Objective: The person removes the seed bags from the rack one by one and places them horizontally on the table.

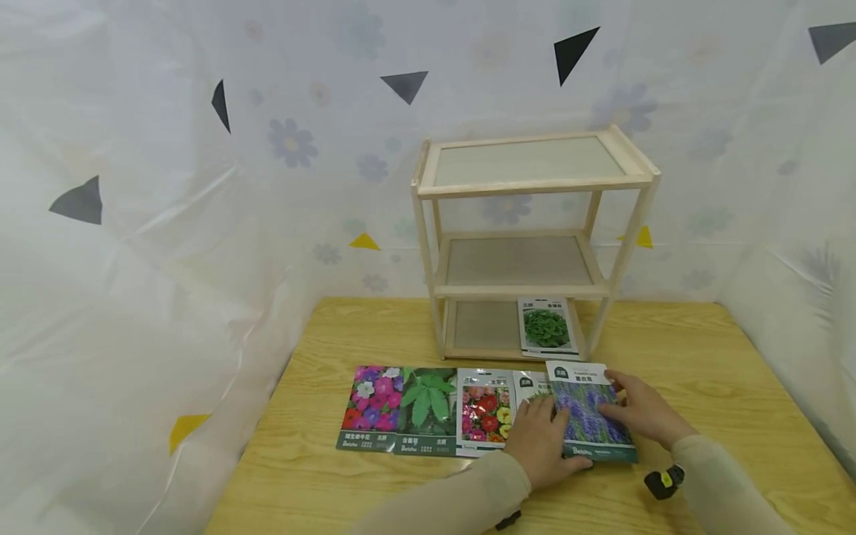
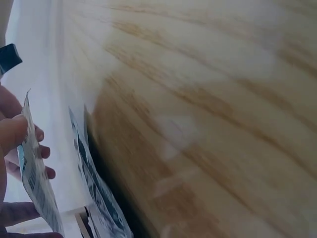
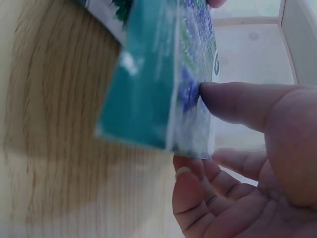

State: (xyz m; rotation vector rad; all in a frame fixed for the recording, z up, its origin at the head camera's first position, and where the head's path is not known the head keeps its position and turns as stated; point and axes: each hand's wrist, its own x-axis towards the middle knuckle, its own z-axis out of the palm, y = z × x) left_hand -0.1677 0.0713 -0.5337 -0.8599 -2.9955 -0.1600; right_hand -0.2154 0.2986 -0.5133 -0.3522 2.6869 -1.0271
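Note:
A seed packet (image 1: 582, 394) with purple lavender-like flowers is held between both hands, tilted up off the table. At its left edge, my left hand (image 1: 540, 446) grips it, thumb by the lower edge. My right hand (image 1: 645, 409) pinches the right side, thumb on the printed front and fingers behind. In the right wrist view the packet's teal bottom (image 3: 141, 84) hangs above the wood. A row lies to the left: a pink-and-purple flower packet (image 1: 371, 401), a green leaf packet (image 1: 428, 401), a red-and-yellow flower packet (image 1: 484, 412), and another packet (image 1: 527, 383) mostly covered by my left hand.
Behind the row stands a three-tier wooden rack (image 1: 521, 291) with grey panels. On its bottom shelf, at the right, lies a green-leaf seed packet (image 1: 547, 328). The wooden table (image 1: 321, 490) is bordered by white plastic sheeting (image 1: 167, 260) at the back and sides.

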